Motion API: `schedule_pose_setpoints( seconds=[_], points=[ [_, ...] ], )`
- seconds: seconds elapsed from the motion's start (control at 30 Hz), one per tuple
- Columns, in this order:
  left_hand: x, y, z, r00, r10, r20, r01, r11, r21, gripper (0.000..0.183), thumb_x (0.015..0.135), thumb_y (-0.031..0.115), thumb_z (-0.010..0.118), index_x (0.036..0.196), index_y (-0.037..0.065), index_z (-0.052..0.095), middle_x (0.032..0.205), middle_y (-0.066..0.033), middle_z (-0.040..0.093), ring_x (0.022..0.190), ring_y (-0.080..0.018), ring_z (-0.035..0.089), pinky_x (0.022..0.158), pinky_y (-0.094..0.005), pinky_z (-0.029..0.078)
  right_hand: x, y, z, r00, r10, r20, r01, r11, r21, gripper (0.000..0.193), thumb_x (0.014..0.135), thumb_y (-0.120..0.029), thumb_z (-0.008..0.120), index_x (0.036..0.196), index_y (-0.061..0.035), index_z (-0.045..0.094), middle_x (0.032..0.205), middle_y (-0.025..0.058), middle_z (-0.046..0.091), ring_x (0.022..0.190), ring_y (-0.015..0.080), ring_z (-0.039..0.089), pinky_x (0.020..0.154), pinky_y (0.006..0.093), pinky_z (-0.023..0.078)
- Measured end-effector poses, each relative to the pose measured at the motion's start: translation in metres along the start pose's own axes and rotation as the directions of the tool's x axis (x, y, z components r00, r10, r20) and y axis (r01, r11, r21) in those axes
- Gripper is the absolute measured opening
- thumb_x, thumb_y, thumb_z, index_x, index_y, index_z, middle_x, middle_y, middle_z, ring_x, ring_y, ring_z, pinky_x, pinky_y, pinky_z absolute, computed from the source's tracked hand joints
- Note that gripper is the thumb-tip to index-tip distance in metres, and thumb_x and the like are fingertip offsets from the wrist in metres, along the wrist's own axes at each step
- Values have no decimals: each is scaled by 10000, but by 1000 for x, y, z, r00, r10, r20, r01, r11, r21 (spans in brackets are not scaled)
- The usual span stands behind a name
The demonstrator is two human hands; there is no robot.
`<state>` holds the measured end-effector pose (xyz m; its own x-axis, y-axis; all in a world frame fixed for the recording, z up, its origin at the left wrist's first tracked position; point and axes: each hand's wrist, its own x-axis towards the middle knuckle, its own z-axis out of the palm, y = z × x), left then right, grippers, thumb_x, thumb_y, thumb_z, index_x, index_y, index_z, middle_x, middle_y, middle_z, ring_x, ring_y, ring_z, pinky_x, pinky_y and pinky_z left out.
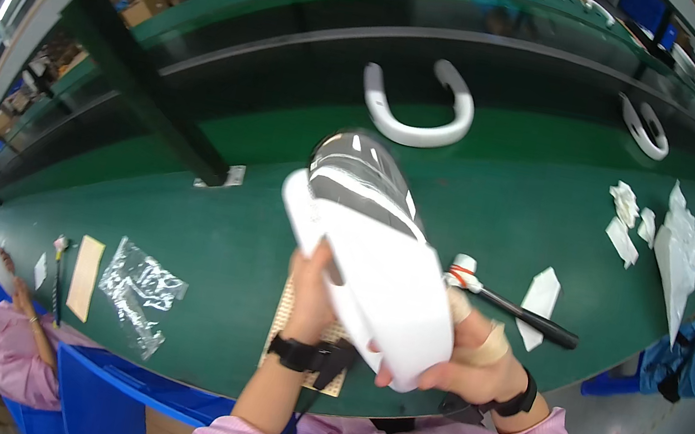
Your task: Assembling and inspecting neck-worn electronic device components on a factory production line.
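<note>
Between my two hands I hold a white curved plastic housing (396, 285) with a glossy dark, see-through rounded end pointing away from me. My left hand (312, 294) grips its left side, thumb up along the edge. The right hand (485, 355) wraps its lower right end, and a beige band or tape shows on the fingers. Just past the right hand lies a mallet (524, 316) with a white wrapped head, a red band and a black handle. Under the housing, a beige dotted mat (281, 321) is partly covered.
A white U-shaped device (417, 132) lies beyond the housing, another (646, 134) at far right. Crumpled white paper (624, 203) and a white bag (677, 254) are at right, clear plastic (138, 288) at left. A green post (155, 102) rises from the bench. Co-workers sit both sides.
</note>
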<state>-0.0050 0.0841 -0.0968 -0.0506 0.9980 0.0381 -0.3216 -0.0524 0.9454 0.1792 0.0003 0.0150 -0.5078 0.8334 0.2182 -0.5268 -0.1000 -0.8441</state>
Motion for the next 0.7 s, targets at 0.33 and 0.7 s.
schedule_pose_setpoints(
  seconds=[0.33,0.7],
  points=[
    [-5,30,31,888,-428,170,460,839,-291,355,877,372,526,972,35,464,834,-71,539,661,-171,530,555,-334,473,8,31,43,976,-9,217,108,886,-450,876,806,-94,657,1420,28,43,1088,199,550,934,237,577,835,276,419],
    [0,22,36,861,-318,398,494,713,-498,328,889,408,466,957,87,447,836,-53,511,668,-164,488,583,-317,448,18,42,57,952,-156,262,294,695,-656,812,756,-127,706,1370,90,221,1190,256,509,890,276,622,723,286,503]
  ],
)
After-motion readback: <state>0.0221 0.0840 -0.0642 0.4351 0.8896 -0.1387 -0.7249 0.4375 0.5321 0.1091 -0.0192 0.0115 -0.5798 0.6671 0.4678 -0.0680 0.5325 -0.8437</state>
